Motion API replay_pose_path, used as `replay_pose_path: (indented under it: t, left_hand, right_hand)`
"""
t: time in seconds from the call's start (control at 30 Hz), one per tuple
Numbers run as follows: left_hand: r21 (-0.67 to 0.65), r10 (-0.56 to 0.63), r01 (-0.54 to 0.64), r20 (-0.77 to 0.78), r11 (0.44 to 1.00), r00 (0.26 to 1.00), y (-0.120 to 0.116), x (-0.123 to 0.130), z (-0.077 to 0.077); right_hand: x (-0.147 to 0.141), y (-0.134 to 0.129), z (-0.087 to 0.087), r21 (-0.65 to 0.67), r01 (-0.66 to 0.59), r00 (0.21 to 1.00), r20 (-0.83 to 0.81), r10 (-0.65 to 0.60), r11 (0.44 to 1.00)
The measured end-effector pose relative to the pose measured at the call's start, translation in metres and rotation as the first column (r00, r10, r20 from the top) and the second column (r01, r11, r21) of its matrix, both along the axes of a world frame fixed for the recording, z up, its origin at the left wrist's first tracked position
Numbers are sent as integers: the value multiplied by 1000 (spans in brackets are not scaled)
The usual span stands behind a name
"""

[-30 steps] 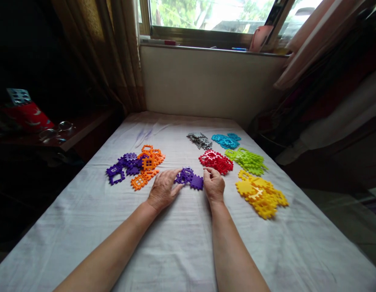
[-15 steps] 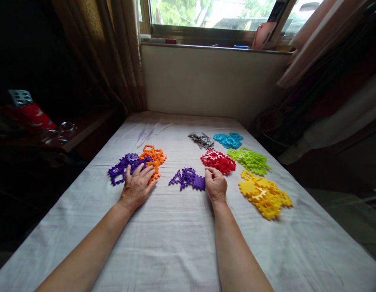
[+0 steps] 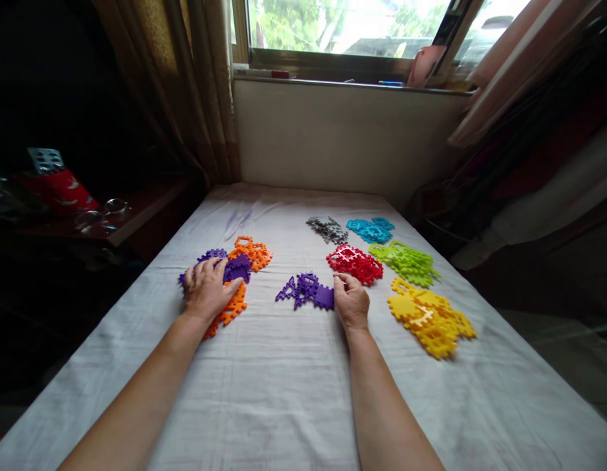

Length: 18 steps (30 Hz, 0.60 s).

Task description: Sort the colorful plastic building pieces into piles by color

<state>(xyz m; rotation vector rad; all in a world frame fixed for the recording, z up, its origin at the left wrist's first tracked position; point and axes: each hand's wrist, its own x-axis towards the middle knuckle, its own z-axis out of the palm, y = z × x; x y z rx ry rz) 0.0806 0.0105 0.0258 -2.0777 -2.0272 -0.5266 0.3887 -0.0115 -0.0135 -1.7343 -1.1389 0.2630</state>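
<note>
My left hand [image 3: 205, 291] lies palm down over a heap of purple interlocking plastic pieces [image 3: 239, 267], fingers stretched out across it. Below its thumb, orange interlocking pieces [image 3: 232, 307] stick out towards me. Another orange pile [image 3: 253, 254] sits just beyond. My right hand [image 3: 351, 301] rests on the sheet with fingers curled closed; what they hold, if anything, is hidden. Against its left side is a small purple group [image 3: 306, 288] with triangles and a ridged square. A red pile [image 3: 355, 263] lies just past my right knuckles.
Yellow [image 3: 426, 317], lime green [image 3: 405, 263], blue [image 3: 369, 229] and grey pieces [image 3: 328, 229] lie in piles on the right half of the sheeted surface [image 3: 284, 392]. Glasses [image 3: 102, 212] and a red container [image 3: 63, 193] stand on a side table at left.
My left hand has moved left over the purple heap, and some orange pieces now lie nearer me under its thumb. My right hand has stayed in place; the view has shifted slightly.
</note>
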Motion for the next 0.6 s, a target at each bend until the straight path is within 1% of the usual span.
replay_pose_path:
  t: [0.07,0.1,0.2,0.3,0.4,0.5,0.6]
  left_hand:
    - [-42,23,-22,35,999,999,5,7,-3]
    - [-36,27,-25,58,999,998,5,10,-4]
    - [48,12,-18,129,999,992,2,16,-5]
    - [129,-82,62,153,990,985,-4,18,-5]
    - [211,-183,151,142,966,973,-4,25,-1]
    - [236,-241,201,152,951,959,4,43,4]
    - [172,-298,272,147,947,943,12,73,6]
  right_hand:
    - [0,0,0,9,-4,1000,8,4,1000]
    - [0,0,0,12,-6,1000,12,6,1000]
    - [1,0,0,8,-10,1000,14,10,1000]
    - [1,1,0,0,-10,1000,13,10,1000]
    - [1,1,-2,0,-6,1000,13,6,1000]
    - [0,2,-3,11,-6,1000,19,6,1000]
    - [0,2,-2,10,-6,1000,13,6,1000]
